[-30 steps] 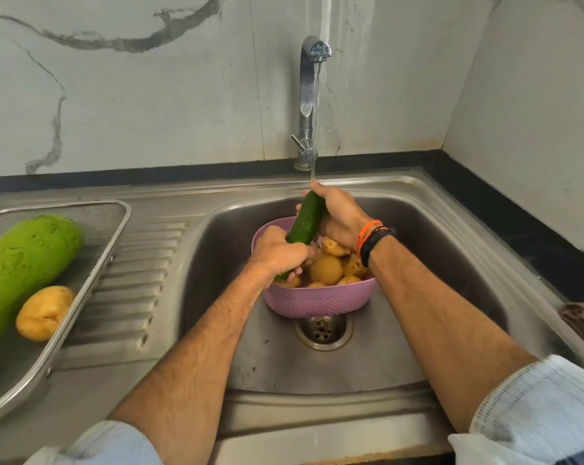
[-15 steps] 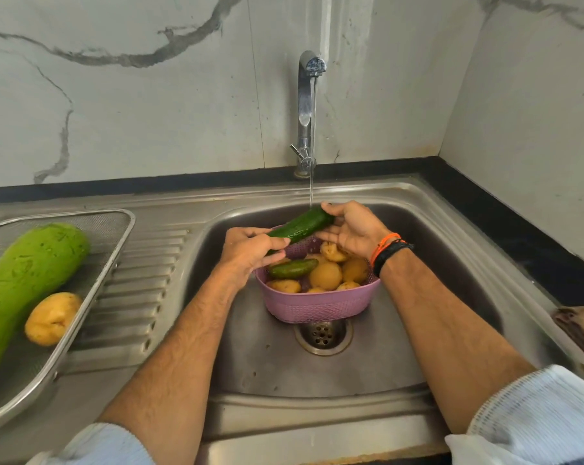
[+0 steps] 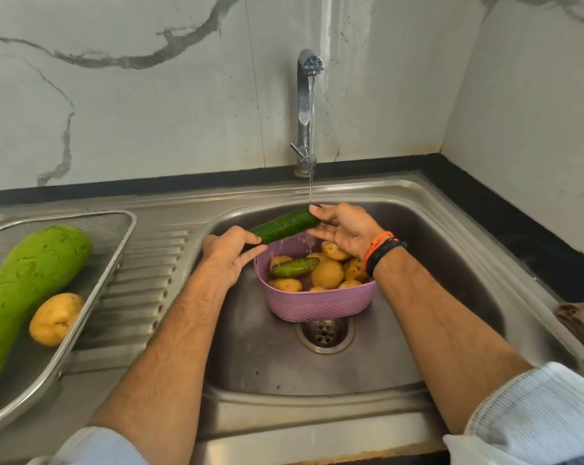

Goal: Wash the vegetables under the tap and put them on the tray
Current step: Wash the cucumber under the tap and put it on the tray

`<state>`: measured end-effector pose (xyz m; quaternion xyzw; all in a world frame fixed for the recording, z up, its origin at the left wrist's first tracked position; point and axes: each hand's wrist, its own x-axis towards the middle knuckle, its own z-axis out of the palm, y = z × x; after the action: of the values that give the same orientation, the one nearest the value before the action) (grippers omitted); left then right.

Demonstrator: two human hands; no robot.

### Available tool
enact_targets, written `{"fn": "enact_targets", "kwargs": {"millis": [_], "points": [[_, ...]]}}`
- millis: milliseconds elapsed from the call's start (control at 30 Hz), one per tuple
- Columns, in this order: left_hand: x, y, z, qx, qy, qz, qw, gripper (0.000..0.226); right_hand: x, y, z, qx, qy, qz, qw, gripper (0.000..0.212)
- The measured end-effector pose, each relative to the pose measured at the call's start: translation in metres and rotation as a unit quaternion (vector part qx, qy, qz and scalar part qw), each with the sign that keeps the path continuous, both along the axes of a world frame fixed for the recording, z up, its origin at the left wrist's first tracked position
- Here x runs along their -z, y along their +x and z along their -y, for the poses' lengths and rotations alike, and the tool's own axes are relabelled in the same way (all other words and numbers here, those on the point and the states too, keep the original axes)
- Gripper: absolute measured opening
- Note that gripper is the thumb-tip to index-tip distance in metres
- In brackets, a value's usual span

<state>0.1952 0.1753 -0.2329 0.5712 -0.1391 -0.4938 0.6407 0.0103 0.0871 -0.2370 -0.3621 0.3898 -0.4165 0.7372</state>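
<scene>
While the left hand point(image 3: 228, 255) grips the cucumber point(image 3: 284, 225), the right hand point(image 3: 346, 229), fingers straight, touches it.

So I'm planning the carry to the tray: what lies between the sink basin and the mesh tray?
In the head view, only the ribbed steel drainboard separates the sink basin from the mesh tray; nothing sits on it.

Single head-worn view — forward and down, close over the sink point(image 3: 418, 196).
</scene>
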Motion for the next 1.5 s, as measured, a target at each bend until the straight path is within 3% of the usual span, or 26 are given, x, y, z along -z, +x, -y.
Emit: {"fn": "enact_targets", "kwargs": {"millis": [100, 267, 433, 833, 1033, 1133, 1267, 1400, 1500], "points": [[0.005, 0.002, 0.006, -0.003, 0.004, -0.045, 0.999, 0.067, 0.000, -0.002, 0.001, 0.027, -0.001, 0.010, 1.000, 0.013], [0.004, -0.008, 0.002, 0.010, -0.001, -0.093, 0.996, 0.030, 0.000, -0.009, 0.010, 0.108, 0.019, 0.039, 0.993, 0.037], [0.001, -0.023, 0.001, 0.052, 0.001, -0.108, 0.993, 0.053, -0.001, -0.022, 0.017, 0.162, 0.028, 0.053, 0.985, 0.035], [-0.001, -0.058, 0.004, 0.181, -0.090, -0.086, 0.976, 0.054, 0.000, -0.052, 0.027, 0.275, 0.049, 0.088, 0.956, 0.046], [0.001, -0.053, 0.004, 0.187, -0.076, -0.061, 0.977, 0.050, -0.001, -0.051, 0.024, 0.278, 0.042, 0.089, 0.956, 0.045], [0.002, -0.045, 0.003, 0.174, -0.044, 0.021, 0.984, 0.049, -0.004, -0.041, 0.018, 0.239, 0.040, 0.071, 0.968, 0.040], [0.000, -0.037, -0.003, 0.202, -0.014, 0.183, 0.962, 0.043, -0.007, -0.022, 0.010, 0.171, 0.029, 0.039, 0.984, 0.038], [-0.005, -0.033, -0.006, 0.240, 0.001, 0.328, 0.914, 0.044, -0.008, -0.007, 0.000, 0.111, 0.020, -0.010, 0.994, 0.031], [-0.006, -0.033, -0.012, 0.268, 0.023, 0.419, 0.867, 0.062, -0.009, 0.002, -0.010, 0.078, 0.013, -0.033, 0.996, 0.024]]}}
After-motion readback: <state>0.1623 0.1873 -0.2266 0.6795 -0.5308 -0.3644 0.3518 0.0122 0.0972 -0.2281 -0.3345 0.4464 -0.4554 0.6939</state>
